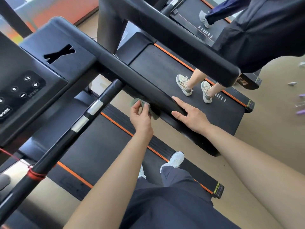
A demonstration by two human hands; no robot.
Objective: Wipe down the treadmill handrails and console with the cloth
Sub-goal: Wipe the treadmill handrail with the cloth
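Note:
The thick black side handrail (140, 76) of my treadmill runs from the console (33, 76) down to the right. My left hand (140, 116) pinches a grey-green cloth (140, 104) against the handrail's near underside. My right hand (189, 114) rests on top of the handrail near its end, fingers spread flat along it. A thinner black bar (79, 123) with two silver sensor pads crosses in front of the console. Most of the cloth is hidden behind the rail and my fingers.
A person in pale sneakers (184, 85) stands on the neighbouring treadmill belt (165, 66); its handrail (181, 38) passes overhead. Another person walks on a farther treadmill at top right. My own feet (175, 161) are on my belt. A red cord (35, 175) wraps the thin bar.

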